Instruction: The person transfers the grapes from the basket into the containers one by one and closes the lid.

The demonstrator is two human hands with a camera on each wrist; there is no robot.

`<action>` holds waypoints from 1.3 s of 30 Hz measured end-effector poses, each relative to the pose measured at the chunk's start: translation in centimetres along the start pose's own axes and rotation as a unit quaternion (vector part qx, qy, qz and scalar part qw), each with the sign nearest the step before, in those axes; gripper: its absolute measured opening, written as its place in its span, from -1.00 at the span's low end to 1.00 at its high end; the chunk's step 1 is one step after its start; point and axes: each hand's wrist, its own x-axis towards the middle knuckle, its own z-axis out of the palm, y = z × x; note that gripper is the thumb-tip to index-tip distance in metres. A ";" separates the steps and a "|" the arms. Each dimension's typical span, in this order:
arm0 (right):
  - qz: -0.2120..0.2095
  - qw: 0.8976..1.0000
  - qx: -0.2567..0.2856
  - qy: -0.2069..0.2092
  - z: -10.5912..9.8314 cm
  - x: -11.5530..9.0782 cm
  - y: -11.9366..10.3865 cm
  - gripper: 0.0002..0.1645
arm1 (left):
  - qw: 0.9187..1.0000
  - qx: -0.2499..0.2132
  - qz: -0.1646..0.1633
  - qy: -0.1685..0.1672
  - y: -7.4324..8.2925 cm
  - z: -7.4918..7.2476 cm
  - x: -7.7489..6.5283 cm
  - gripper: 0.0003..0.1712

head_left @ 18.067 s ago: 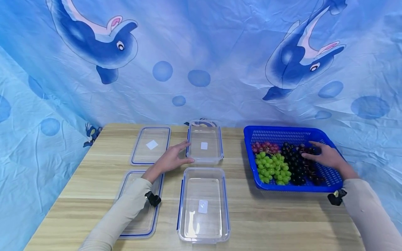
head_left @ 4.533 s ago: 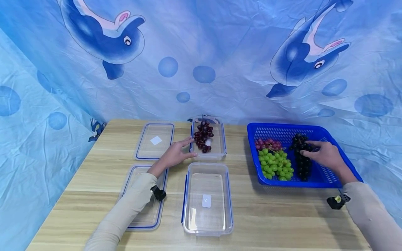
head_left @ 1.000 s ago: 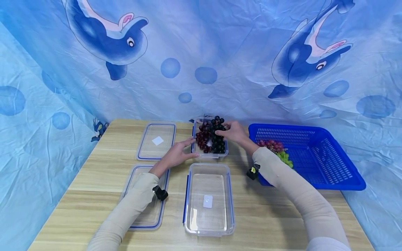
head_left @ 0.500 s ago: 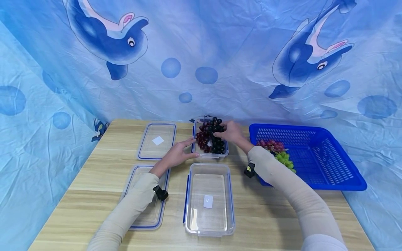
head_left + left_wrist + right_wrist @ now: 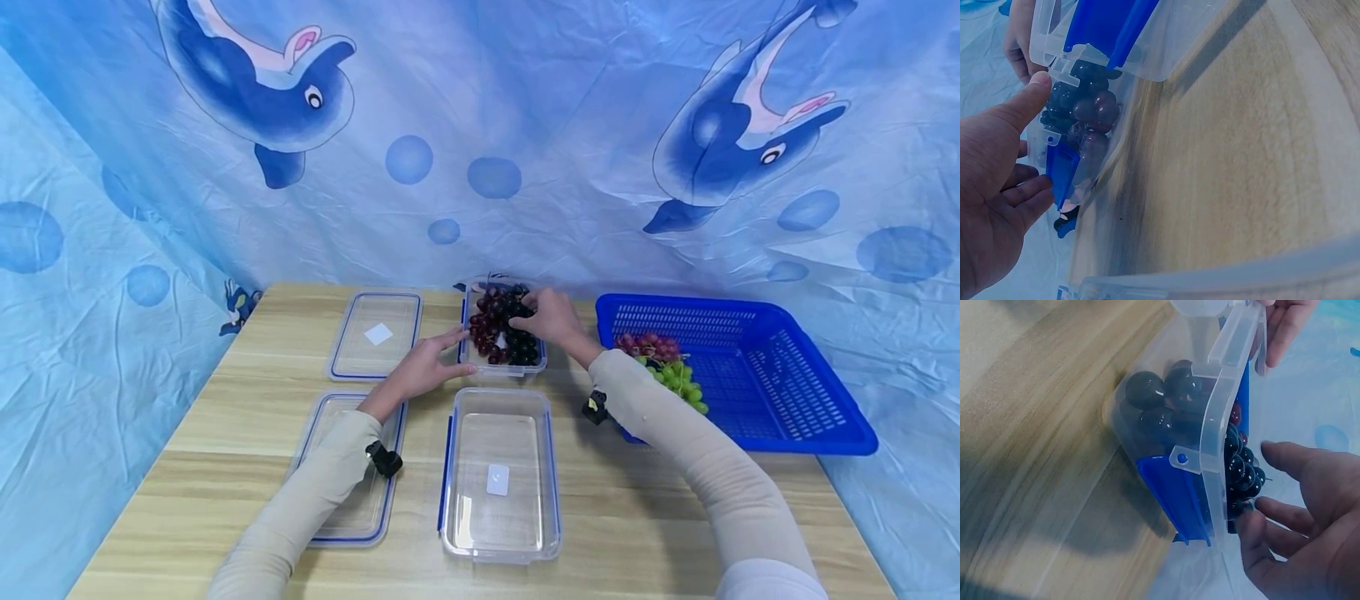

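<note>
In the head view, the back clear plastic container (image 5: pixel 517 372) holds a bunch of dark red grapes (image 5: pixel 481 327) on its left and a bunch of black grapes (image 5: pixel 522 350) on its right. My right hand (image 5: pixel 553 318) reaches over the container's right rim. Its curled fingers and thumb hold the upper part of the black grapes, as the right wrist view also shows. My left hand (image 5: pixel 420 368) rests against the container's front left corner, its thumb and fingers spread apart and touching the wall.
A second clear container (image 5: pixel 498 521) stands in front, with two clear lids (image 5: pixel 360 333) to the left; the left forearm partly covers the front lid (image 5: pixel 352 527). At right, a blue basket (image 5: pixel 750 367) holds pink grapes (image 5: pixel 651 346) and green grapes (image 5: pixel 678 382).
The black grapes have gone from the basket into the back container beside the red ones. Over the last second their top end has sunk lower under my right hand. My left hand stays put.
</note>
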 end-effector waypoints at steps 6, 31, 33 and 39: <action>-0.001 0.998 -0.037 -0.057 0.2 0.5 0.6 -0.32 | 1.000 0.003 0.000 -0.001 0.0 0.0 0.1 -0.06; -0.030 0.998 0.047 -0.033 -2.0 -0.3 -0.7 -0.45 | 1.000 -0.010 -0.013 -0.010 0.3 -1.1 -0.1 -0.08; -0.029 0.997 0.070 -0.031 -2.5 -0.6 -1.0 -0.44 | 1.000 -0.019 -0.022 0.002 0.3 -2.1 -0.2 -0.10; -0.036 0.990 0.133 -0.020 -3.2 -1.3 -1.5 -0.43 | 0.997 -0.042 -0.038 0.051 -0.3 -6.7 -1.0 -0.17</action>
